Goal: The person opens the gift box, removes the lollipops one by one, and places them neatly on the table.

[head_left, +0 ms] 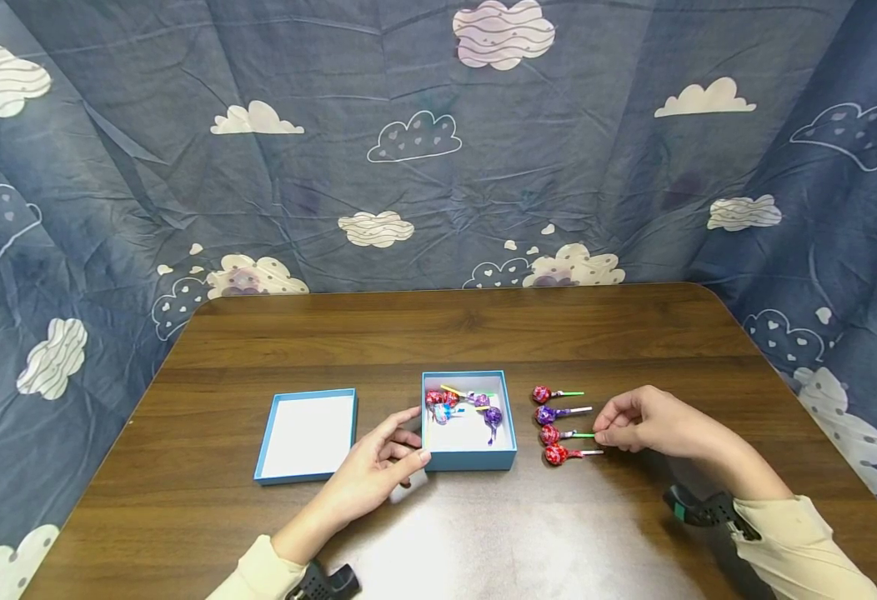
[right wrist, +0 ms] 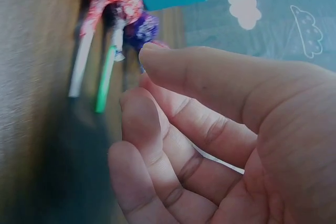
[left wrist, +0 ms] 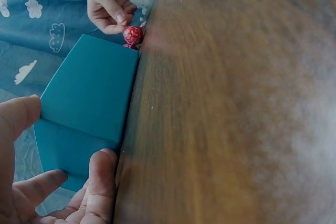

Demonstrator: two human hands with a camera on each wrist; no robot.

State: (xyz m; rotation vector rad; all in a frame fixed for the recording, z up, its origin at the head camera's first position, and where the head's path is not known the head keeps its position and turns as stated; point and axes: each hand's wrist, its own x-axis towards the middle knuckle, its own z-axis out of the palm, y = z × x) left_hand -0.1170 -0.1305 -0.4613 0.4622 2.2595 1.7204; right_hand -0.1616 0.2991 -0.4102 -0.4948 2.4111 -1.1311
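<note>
My left hand (head_left: 374,467) rests at the left side of a blue box (head_left: 471,461), its thumb and fingers touching the wall. Inside the box lie several wrapped lollipops, among them a purple one (head_left: 493,416) and a blue-and-white one (head_left: 443,413). My right hand (head_left: 652,423) is at the stick ends of a row of lollipops right of the box, fingers bent, with nothing visible in its fingertips. Nearest it is a red lollipop with a green stick (right wrist: 107,80). A red lollipop with a white stick (head_left: 556,454) lies in front; a purple one (head_left: 546,414) and another red one (head_left: 542,395) lie behind.
A shallow blue-edged lid (head_left: 309,435), white inside, lies left of the box beside my left hand. Everything is on a brown wooden table (head_left: 468,333). A dark blue cloud-patterned curtain (head_left: 318,192) hangs behind and around it.
</note>
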